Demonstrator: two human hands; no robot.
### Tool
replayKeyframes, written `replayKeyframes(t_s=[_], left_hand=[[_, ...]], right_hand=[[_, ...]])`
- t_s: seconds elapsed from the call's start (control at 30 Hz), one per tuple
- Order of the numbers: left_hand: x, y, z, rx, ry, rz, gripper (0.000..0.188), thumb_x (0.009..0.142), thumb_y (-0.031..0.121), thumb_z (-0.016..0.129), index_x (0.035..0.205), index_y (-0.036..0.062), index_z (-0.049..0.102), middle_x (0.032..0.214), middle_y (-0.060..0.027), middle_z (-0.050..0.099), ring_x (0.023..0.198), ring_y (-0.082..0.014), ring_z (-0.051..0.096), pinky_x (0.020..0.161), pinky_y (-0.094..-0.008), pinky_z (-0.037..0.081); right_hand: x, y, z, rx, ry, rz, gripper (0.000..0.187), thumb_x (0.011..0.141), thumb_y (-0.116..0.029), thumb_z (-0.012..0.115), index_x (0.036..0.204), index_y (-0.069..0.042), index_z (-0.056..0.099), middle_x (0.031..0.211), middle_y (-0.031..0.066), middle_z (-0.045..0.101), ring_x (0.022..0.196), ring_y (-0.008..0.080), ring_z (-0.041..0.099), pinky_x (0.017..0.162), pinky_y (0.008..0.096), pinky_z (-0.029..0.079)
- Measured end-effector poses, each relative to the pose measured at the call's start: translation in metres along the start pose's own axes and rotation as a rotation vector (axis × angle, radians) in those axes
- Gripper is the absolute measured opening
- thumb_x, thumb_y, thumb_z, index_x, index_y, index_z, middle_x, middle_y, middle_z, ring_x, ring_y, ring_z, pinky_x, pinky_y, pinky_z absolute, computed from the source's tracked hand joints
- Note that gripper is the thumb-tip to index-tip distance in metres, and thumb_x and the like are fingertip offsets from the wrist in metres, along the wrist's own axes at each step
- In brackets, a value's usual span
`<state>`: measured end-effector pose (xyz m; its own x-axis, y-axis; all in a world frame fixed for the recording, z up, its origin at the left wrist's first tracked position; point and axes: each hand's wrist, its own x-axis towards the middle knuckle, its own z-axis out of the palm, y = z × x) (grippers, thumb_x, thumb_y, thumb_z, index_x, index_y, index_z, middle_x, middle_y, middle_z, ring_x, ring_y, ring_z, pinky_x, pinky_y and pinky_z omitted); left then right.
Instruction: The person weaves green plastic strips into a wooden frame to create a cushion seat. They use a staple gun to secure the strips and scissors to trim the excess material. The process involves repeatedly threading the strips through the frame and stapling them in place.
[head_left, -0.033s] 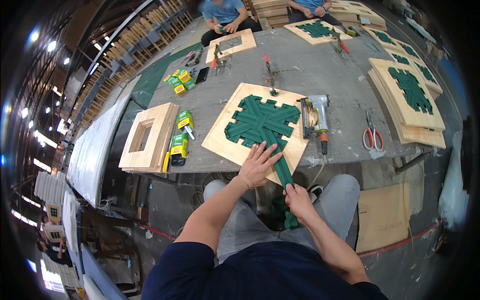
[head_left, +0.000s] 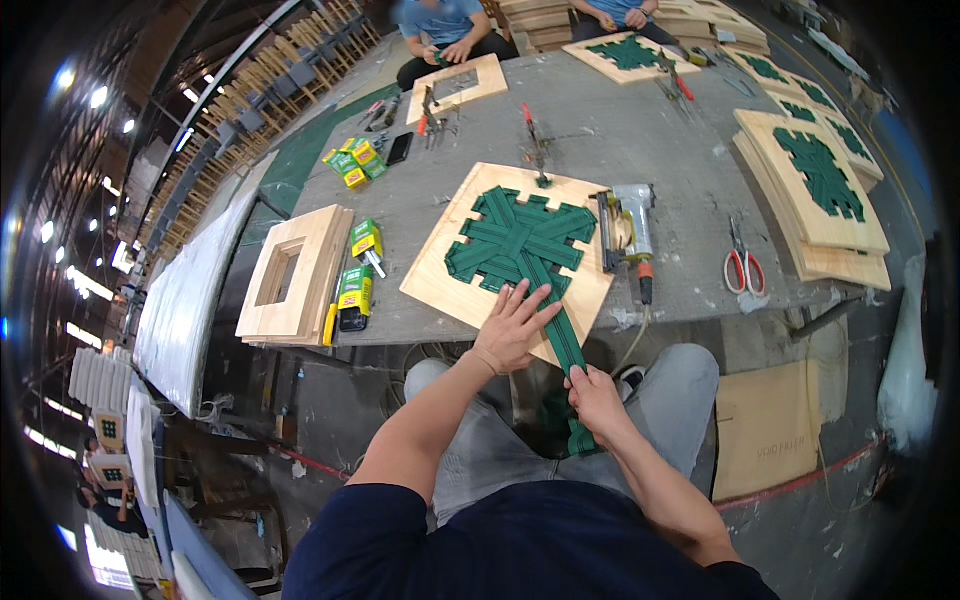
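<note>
A square wooden panel (head_left: 440, 265) lies turned on the table in front of me, its near corner jutting past the table edge. Green webbing straps (head_left: 520, 235) cross over its middle, with short ends sticking out around. My left hand (head_left: 513, 328) rests flat with spread fingers on the panel's near side, touching the strap. One long green strap (head_left: 562, 335) runs from the crossing toward my lap, and my right hand (head_left: 594, 398) is closed around it below the panel's edge. The strap's tail hangs between my legs. Beside the panel's right corner lies a staple gun (head_left: 630, 235).
Red-handled scissors (head_left: 743, 268) lie on the right, near stacked webbed panels (head_left: 790, 215). Wooden frames (head_left: 275, 280) are stacked at left beside green-yellow boxes (head_left: 355, 290). A red-handled tool (head_left: 533, 140) sits beyond the panel. Two co-workers (head_left: 440, 35) sit across the table (head_left: 660, 140).
</note>
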<state>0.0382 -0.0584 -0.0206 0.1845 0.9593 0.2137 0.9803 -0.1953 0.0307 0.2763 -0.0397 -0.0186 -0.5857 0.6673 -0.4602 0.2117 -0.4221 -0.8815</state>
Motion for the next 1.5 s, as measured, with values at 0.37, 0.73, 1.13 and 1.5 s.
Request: replayKeyframes(t_s=[0.37, 0.73, 1.13, 1.5], left_hand=[[0.003, -0.003, 0.003, 0.057, -0.098, 0.072, 0.1, 0.064, 0.023, 0.077, 0.158, 0.0321, 0.042, 0.168, -0.0065, 0.031, 0.154, -0.0408, 0.026, 0.125, -0.0627, 0.016], [-0.002, -0.014, 0.019, 0.013, 0.031, 0.124, 0.089, 0.069, 0.022, 0.079, 0.152, 0.0332, 0.05, 0.164, -0.007, 0.038, 0.153, -0.0384, 0.031, 0.124, -0.0628, 0.018], [-0.043, 0.037, -0.044, -0.549, 0.189, 0.147, 0.03, 0.086, 0.014, 0.064, 0.115, 0.012, 0.07, 0.112, -0.0132, 0.069, 0.11, -0.0307, 0.067, 0.105, -0.0461, 0.05], [-0.028, 0.094, 0.044, -1.323, -0.146, -0.53, 0.047, 0.105, 0.044, 0.052, 0.126, 0.005, 0.068, 0.105, -0.0242, 0.072, 0.099, -0.037, 0.071, 0.084, -0.0446, 0.054]], right_hand=[[-0.012, 0.017, -0.01, -0.064, 0.04, -0.02, 0.039, 0.11, -0.032, 0.049, 0.087, -0.003, 0.06, 0.065, 0.0031, 0.053, 0.059, 0.0138, 0.048, 0.057, 0.0324, 0.04], [-0.006, 0.028, -0.011, -0.16, 0.023, 0.127, 0.04, 0.11, -0.034, 0.05, 0.083, -0.006, 0.057, 0.064, 0.0002, 0.05, 0.057, 0.0116, 0.045, 0.056, 0.0315, 0.039], [0.043, 0.062, -0.013, -0.564, 0.032, -0.133, 0.045, 0.107, -0.034, 0.046, 0.09, 0.005, 0.063, 0.084, 0.0259, 0.065, 0.083, 0.0428, 0.064, 0.075, 0.051, 0.047], [0.082, 0.117, -0.037, -0.172, -0.045, -0.112, 0.027, 0.113, -0.026, 0.044, 0.104, -0.003, 0.055, 0.073, -0.0024, 0.048, 0.056, 0.006, 0.042, 0.048, 0.0266, 0.029]])
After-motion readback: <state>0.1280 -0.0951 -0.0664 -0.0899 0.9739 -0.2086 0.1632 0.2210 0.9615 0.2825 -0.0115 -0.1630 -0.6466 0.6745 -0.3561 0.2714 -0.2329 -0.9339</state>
